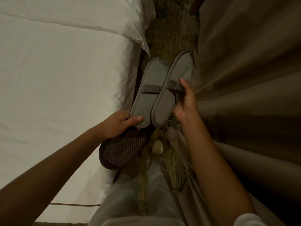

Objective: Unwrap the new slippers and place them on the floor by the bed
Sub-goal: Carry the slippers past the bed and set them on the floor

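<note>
Two grey slippers (160,92) are held side by side above the carpeted floor (169,38), between the white bed (57,79) and a curtain (244,62). The left hand (120,123) is closed in a grip on one heel; the right hand (184,103) is closed on the other's strap, apparently keeping the pair level for lowering. No wrapping is visible.

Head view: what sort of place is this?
Likely a hotel bedroom: a white-sheeted bed, patterned carpet, full-length curtains, and thin grey slippers held in both hands.
</note>
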